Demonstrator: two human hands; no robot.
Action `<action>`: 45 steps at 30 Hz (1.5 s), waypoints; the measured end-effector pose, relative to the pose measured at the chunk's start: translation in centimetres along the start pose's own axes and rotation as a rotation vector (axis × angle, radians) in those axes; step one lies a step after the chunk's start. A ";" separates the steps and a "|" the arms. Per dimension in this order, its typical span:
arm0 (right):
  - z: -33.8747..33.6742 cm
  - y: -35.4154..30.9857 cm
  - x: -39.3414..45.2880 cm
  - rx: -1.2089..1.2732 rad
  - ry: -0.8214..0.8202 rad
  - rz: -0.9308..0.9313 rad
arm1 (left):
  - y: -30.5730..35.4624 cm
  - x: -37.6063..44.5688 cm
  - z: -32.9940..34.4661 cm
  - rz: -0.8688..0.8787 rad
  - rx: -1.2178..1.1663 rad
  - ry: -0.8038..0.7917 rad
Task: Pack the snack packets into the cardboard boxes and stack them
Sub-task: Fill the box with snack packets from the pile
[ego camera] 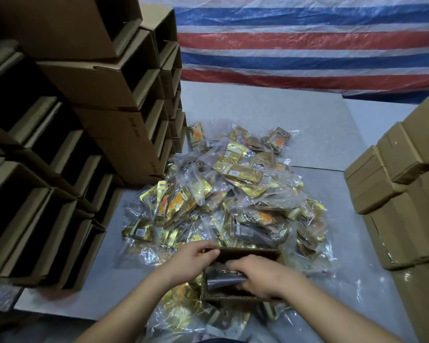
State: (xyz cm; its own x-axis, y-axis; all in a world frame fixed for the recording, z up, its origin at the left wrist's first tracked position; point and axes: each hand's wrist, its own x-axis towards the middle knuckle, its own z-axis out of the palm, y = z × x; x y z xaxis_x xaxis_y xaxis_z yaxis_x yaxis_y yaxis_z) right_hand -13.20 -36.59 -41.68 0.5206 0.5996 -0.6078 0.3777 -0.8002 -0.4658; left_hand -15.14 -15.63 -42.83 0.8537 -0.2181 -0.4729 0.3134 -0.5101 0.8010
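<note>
On the far left of the pile stand tall stacks of open brown cardboard boxes [89, 134] lying on their sides, and their insides look dark, so they seem to be waiting to be filled. In the middle of the grey tabletop [270, 107] sits the big pile of shiny gold snack packets in clear plastic bags [223, 194], and it is still very large, so I think most of the packing is left to do. At the near edge of the pile is one small open brown cardboard box [243, 297], resting partly on some packets. The left hand [195, 261] holds the left wall of this box, with its fingers curled over the rim. The right hand [263, 274] reaches into the box, and its grip is closed on a dark bag of packets [223, 280] that it is pushing down inside. This box looks only partly full and its top is not shut. To the right of the pile stand stacks of closed brown cardboard boxes [401, 184], which look packed and stacked already. So some boxes seem done, one is being filled, and many are left.
</note>
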 end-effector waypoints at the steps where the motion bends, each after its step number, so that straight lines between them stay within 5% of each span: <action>1: 0.5 0.2 1.0 -0.042 -0.026 0.019 | 0.1 0.1 0.1 0.000 0.007 0.009; 15: 1.5 2.4 4.2 0.079 -0.222 0.222 | -0.2 0.8 0.7 -0.039 -0.001 0.031; 22: 2.2 1.1 4.8 -0.005 -0.145 0.362 | -0.6 1.0 0.5 0.007 0.004 0.028; 28: -2.1 2.2 0.5 0.235 -0.003 0.219 | -0.3 1.4 0.1 0.013 0.006 0.054; 33: -1.6 1.1 -0.2 0.160 0.170 0.121 | 0.2 1.6 -0.3 0.016 0.021 0.041; 37: 0.1 0.7 -0.4 -0.011 0.381 0.040 | 0.4 1.7 -0.6 0.014 0.050 -0.010; 40: 1.1 1.3 -2.3 0.089 0.714 -0.047 | 0.3 1.8 -0.7 0.031 0.102 -0.043; 42: 1.9 2.5 -3.5 0.137 0.955 0.064 | 0.4 1.9 -0.7 0.038 0.129 -0.060; 45: 2.9 4.4 -4.3 0.258 0.804 0.315 | 1.0 1.9 -0.8 0.032 0.172 -0.089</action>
State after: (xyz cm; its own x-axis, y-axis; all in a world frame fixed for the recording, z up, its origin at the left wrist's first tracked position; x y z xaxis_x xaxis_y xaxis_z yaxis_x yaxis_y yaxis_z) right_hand -16.01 -42.62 -43.02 0.9860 0.0848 -0.1433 -0.0066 -0.8401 -0.5423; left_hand -12.89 -15.94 -42.60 0.8195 -0.3052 -0.4851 0.2044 -0.6351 0.7449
